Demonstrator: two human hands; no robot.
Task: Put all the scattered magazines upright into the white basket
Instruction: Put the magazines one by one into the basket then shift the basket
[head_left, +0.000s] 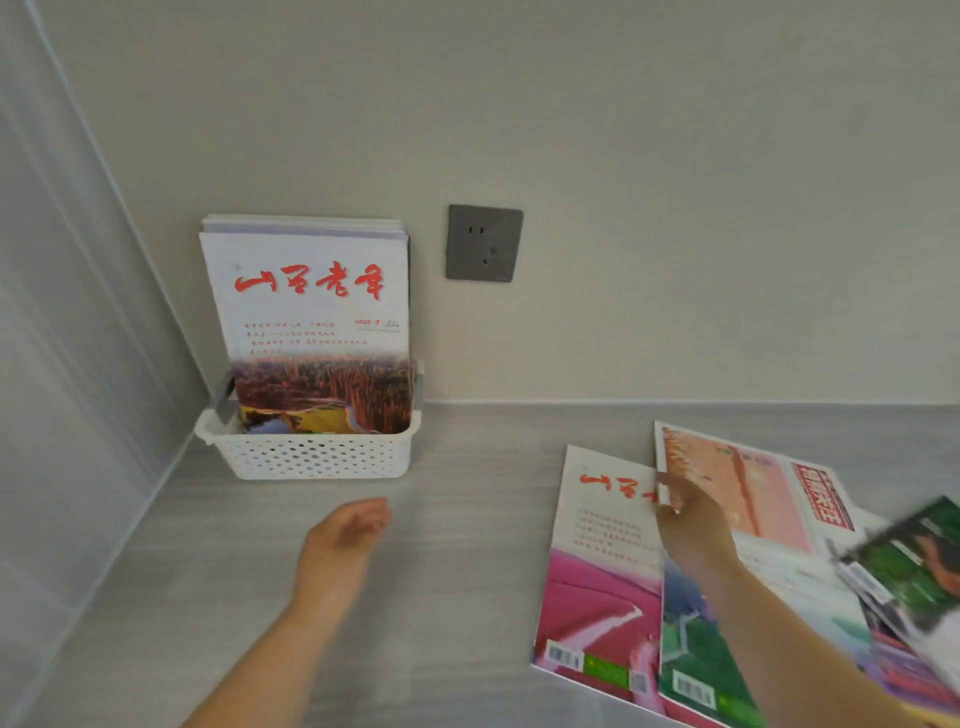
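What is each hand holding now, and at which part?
The left hand holds nothing. The right hand rests its fingers on the left edge of the orange-pink magazine; whether it grips that edge cannot be told.

magazines (306, 312) are seen standing upright in a white basket (311, 460) set against the wall (675, 208) on a grey counter (457, 561), a grey wall socket (484, 243) mounted to its right. the left hand (345, 535) is held above the counter before the basket, fingers (376, 512) loosely curled, nothing held. the right hand (693, 525) is laid at the left edge of a peach-covered magazine (743, 483) overlapping a pink-covered magazine (597, 597); a grip cannot be made out. a green magazine (914, 566) is blurred at far right.
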